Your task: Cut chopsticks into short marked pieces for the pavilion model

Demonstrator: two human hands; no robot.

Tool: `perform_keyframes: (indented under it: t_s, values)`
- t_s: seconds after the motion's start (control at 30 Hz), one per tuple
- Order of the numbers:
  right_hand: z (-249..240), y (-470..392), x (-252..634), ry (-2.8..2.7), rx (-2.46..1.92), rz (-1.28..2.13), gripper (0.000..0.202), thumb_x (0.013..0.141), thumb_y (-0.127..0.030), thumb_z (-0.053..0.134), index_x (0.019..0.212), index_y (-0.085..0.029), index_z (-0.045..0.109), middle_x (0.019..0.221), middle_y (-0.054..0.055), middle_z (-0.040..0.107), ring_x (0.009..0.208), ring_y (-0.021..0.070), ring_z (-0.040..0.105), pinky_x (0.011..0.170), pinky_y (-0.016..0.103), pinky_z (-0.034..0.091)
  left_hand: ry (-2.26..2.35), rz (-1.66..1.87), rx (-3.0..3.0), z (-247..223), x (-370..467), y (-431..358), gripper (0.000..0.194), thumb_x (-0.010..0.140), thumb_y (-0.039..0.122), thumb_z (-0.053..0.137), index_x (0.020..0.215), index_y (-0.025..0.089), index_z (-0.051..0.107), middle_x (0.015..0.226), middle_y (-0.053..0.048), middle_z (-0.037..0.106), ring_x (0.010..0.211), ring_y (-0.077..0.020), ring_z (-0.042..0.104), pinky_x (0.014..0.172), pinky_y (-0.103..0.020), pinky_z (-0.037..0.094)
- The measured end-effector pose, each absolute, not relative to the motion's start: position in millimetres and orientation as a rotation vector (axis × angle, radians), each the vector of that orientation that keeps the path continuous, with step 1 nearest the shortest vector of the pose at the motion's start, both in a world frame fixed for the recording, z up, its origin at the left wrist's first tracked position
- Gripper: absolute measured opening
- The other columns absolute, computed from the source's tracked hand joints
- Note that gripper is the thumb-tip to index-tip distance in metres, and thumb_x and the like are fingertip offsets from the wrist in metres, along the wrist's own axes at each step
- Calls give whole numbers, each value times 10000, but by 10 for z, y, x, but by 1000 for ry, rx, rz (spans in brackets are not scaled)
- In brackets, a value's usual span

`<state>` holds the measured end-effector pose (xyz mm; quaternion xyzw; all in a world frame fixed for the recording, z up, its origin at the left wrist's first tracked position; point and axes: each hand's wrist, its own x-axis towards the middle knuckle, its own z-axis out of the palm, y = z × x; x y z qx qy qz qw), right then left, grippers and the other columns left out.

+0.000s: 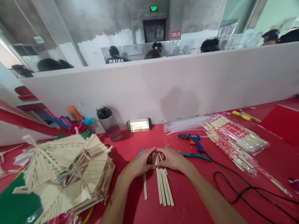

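In the middle of the red table, my left hand and my right hand meet with fingertips curled in around the upper ends of several thin wooden sticks. The sticks lie side by side, their lower ends fanned toward me. Exactly how the fingers grip is partly hidden. One separate wooden stick lies just under my left wrist. Beyond my right hand is a tool with teal handles, and behind it a blue glue gun.
A large structure of glued wooden sticks stands at left. A bottle and a phone stand by the white partition. Clear glue sticks, wrapped stick packs and a looping black cord occupy the right.
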<state>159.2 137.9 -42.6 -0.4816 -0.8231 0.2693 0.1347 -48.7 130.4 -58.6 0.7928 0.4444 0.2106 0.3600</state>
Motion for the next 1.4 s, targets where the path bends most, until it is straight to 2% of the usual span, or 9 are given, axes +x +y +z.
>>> perform_keyframes:
  t_s: [0.33,0.53,0.7,0.9,1.0,1.17,1.27,1.4]
  values:
    - [-496,1400,1567,-2373,-1491,812,589,719,-431,746,1254,-266,562,1050,59,659,900,218,612,669,257,370,1170,514,2100,-610,-519,1290,704,790,212,674,1429,285,387,1379,-92,525,1222,-230,523,1043,-397,407]
    - [-539,1412,1561,-2401,-1511,769,578,741,-466,719,1259,-269,556,1053,70,654,901,228,618,670,273,374,1175,491,2068,-519,-499,1262,677,824,228,641,1437,315,367,1369,-72,534,1223,-221,522,1044,-390,405]
    - [-551,1421,1561,-2409,-1547,777,578,740,-502,715,1251,-279,562,1065,77,652,920,239,621,664,276,379,1207,497,2025,-558,-488,1272,676,810,205,650,1421,335,393,1397,-66,517,1260,-233,499,1061,-410,394]
    - [-518,1444,1612,-2353,-1508,910,664,690,-504,762,1280,-284,552,1041,61,654,887,230,616,680,279,390,1178,487,2007,-591,-526,1287,778,764,159,681,1448,341,358,1434,-55,485,1286,-235,479,1093,-424,369]
    - [-511,1457,1655,-2295,-1440,996,693,694,-479,767,1313,-275,531,1007,52,657,876,220,606,706,279,402,1190,497,1969,-609,-567,1287,773,764,135,662,1450,329,362,1422,-54,494,1246,-231,514,1077,-411,395]
    - [-529,1460,1668,-2299,-1453,1024,617,707,-381,768,1279,-279,558,984,40,659,834,203,607,696,270,400,1189,502,1956,-636,-584,1296,763,774,138,654,1451,332,361,1369,-59,539,1183,-227,552,1038,-405,429]
    - [-543,1445,1643,-2352,-1470,930,617,714,-397,762,1279,-270,551,1062,61,649,889,217,612,715,277,392,1179,505,1974,-631,-559,1308,756,774,140,656,1447,328,368,1355,-71,541,1150,-229,561,1018,-417,439]
    - [-538,1431,1633,-2384,-1457,870,603,725,-411,752,1273,-266,548,1068,63,647,897,216,610,713,275,381,1172,494,1970,-614,-530,1319,746,764,117,653,1431,324,388,1311,-58,564,1070,-198,588,967,-365,469]
